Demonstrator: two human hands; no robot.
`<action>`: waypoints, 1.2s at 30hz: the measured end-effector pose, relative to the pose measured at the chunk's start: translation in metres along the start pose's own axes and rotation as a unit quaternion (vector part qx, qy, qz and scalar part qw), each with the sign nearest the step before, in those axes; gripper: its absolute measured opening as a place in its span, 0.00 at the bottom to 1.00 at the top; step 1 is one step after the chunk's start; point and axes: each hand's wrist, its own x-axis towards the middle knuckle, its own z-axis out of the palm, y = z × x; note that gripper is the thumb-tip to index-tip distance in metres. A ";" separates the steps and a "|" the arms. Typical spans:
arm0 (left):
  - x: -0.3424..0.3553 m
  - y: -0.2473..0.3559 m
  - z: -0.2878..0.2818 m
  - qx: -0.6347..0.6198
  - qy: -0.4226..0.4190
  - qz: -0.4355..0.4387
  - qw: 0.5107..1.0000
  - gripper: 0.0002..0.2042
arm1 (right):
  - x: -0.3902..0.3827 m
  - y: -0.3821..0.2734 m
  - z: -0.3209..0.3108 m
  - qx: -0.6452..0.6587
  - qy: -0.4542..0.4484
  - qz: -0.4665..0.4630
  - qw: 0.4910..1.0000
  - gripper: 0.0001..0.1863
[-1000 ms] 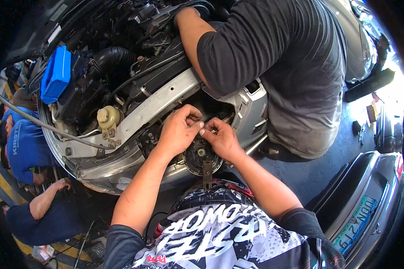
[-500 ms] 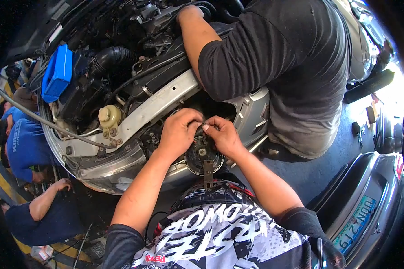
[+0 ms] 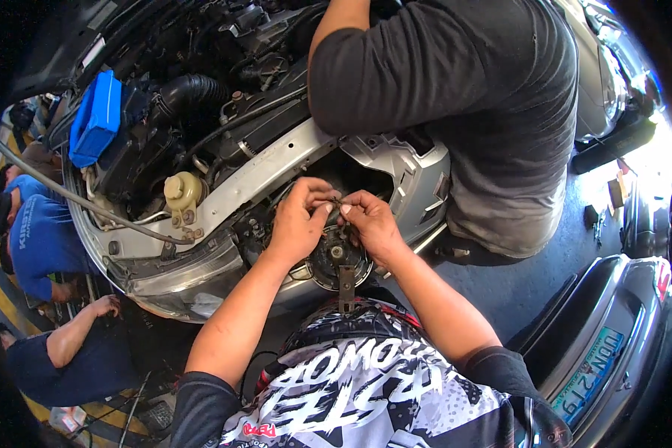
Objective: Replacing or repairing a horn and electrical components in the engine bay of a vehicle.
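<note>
Workshop floor [image 3: 493,287], blue-grey; one silver car front [image 3: 228,192]. Head view: hands, two. Left hand [image 3: 300,225] and right hand [image 3: 373,228], fingers narrowed, pinching one small dark piece [image 3: 337,201], details too small to tell, above one round black part [image 3: 321,266] with one bracket [image 3: 346,285].

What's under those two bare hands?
A round black disc with a flat brown metal strip peeks out; the left hand and right hand cover its upper part and whatever's beneath.

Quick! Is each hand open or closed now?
Left hand: closed, pinching a small dark piece, too tiny to name.
Right hand: closed, pinching it too.
</note>
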 end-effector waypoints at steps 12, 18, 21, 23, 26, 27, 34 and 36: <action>0.014 0.002 -0.009 -0.045 -0.101 -0.151 0.982 0.12 | 0.006 0.001 -0.006 -0.067 0.012 -0.037 0.997 0.09; 0.012 -0.013 -0.011 -0.141 -0.094 -0.133 0.977 0.08 | 0.004 -0.005 0.002 -0.029 0.003 -0.088 0.996 0.07; 0.015 -0.016 -0.016 -0.189 -0.108 -0.153 0.964 0.07 | 0.001 -0.010 0.006 0.008 0.022 -0.042 0.999 0.06; 0.016 -0.017 -0.022 -0.097 -0.125 -0.105 0.982 0.06 | 0.004 -0.003 -0.002 -0.035 0.000 -0.022 0.999 0.08; 0.019 0.002 -0.022 0.063 -0.102 -0.001 0.993 0.03 | 0.007 0.002 -0.011 -0.121 -0.028 -0.032 0.992 0.11; 0.020 0.004 -0.024 0.065 -0.100 -0.003 0.993 0.03 | 0.008 0.004 -0.011 -0.161 -0.041 -0.060 0.984 0.11; 0.026 0.010 -0.034 0.250 -0.042 0.281 0.926 0.07 | 0.009 -0.004 -0.013 -0.191 -0.107 -0.032 0.975 0.13; 0.025 0.010 -0.034 0.254 -0.025 0.282 0.925 0.08 | 0.006 -0.005 -0.010 -0.191 -0.102 -0.016 0.976 0.12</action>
